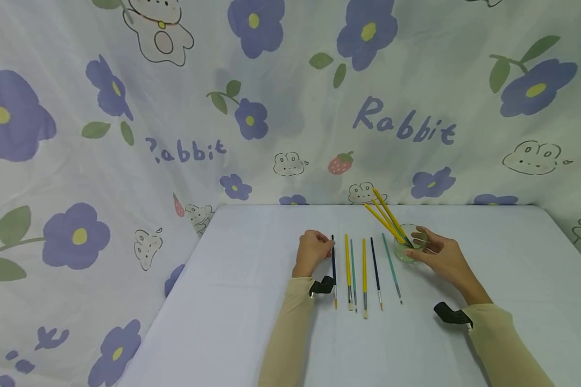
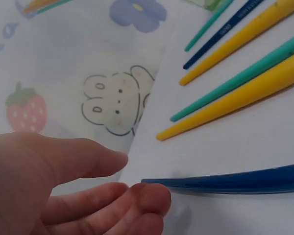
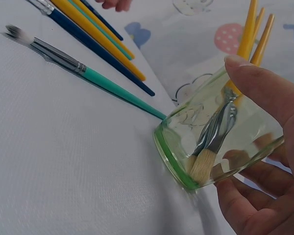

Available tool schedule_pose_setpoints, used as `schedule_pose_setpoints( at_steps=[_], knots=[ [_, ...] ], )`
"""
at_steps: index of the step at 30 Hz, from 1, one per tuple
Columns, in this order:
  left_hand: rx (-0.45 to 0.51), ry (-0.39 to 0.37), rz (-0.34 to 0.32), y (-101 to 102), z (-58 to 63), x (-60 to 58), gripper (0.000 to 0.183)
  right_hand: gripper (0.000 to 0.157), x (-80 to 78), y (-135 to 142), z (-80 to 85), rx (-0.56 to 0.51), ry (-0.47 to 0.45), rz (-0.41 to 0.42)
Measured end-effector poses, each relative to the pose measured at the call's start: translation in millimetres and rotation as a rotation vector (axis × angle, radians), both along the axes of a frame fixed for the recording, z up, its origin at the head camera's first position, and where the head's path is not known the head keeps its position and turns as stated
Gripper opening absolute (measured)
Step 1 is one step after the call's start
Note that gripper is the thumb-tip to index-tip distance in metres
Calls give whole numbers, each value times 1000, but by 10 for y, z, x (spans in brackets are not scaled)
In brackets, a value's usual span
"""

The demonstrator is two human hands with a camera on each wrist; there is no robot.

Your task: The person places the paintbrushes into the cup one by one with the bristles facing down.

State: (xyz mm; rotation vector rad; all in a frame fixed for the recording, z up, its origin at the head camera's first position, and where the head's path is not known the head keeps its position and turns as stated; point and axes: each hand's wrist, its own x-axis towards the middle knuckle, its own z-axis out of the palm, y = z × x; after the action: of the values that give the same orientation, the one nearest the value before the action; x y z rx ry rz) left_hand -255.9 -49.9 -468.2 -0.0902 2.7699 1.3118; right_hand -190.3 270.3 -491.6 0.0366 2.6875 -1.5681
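My left hand point(image 1: 313, 250) is beside the handle end of a dark blue paintbrush point(image 2: 235, 179) lying on the table. In the left wrist view its fingertips are right at that end, while the thumb stays apart above them. My right hand point(image 1: 440, 255) grips a clear glass cup point(image 3: 181, 127) with a green base, thumb at the rim and fingers around the far side. The cup appears tilted in the right wrist view. Inside it lean three yellow-handled paintbrushes point(image 3: 247, 29), bristles down at the bottom.
Between the hands lie more paintbrushes, bristles toward me: a yellow one point(image 1: 346, 258), a teal one point(image 1: 353, 269), another yellow one point(image 1: 365, 263), a dark blue one point(image 1: 375, 266) and a teal one point(image 1: 391, 264). A patterned cloth point(image 1: 290, 80) hangs behind the white table point(image 1: 232, 322).
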Motion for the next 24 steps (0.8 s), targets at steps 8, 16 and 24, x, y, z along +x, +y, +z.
schedule_pose_setpoints(
  at_steps=[8,16,24],
  knots=[
    [-115,-35,-4,60,-48,38,17,98,4,-5,5,17,7,-14],
    [-205,-40,-16,117,-55,92,22,99,5,4,0,-7,2,-2],
    [-316,-6,-43,118,-12,111,16,98,-6,-3,-6,-12,-12,-6]
  ],
)
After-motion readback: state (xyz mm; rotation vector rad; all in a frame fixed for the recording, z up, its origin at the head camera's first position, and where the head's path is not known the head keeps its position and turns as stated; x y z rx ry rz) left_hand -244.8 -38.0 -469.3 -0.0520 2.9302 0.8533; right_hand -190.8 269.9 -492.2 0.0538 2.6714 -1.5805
